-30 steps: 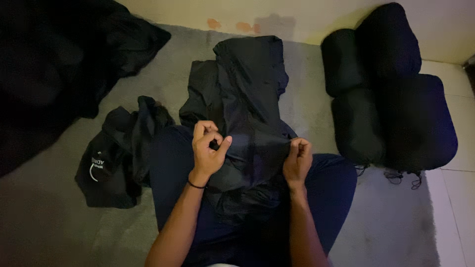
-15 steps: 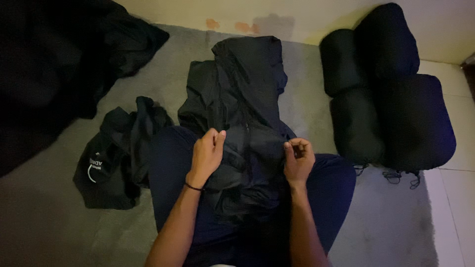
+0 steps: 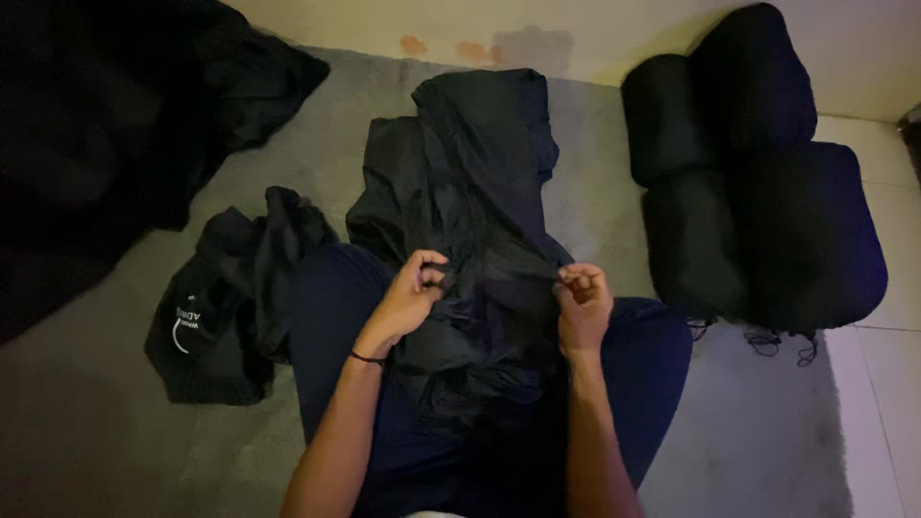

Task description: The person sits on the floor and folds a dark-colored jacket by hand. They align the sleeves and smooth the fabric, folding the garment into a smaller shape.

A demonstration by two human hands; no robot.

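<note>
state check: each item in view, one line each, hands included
Left hand: shut, pinching the black garment.
Right hand: shut, pinching the same fabric.
Black thin-fabric garment: spread over lap and grey carpet, creased.
Small black printed garment: crumpled on carpet.
Black stuffed sacks: packed, piled together.

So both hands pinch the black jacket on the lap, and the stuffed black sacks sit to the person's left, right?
Not quite. In the head view both hands, left and right, do pinch the black jacket, but the stuffed black sacks sit to the person's right, not left.
</note>
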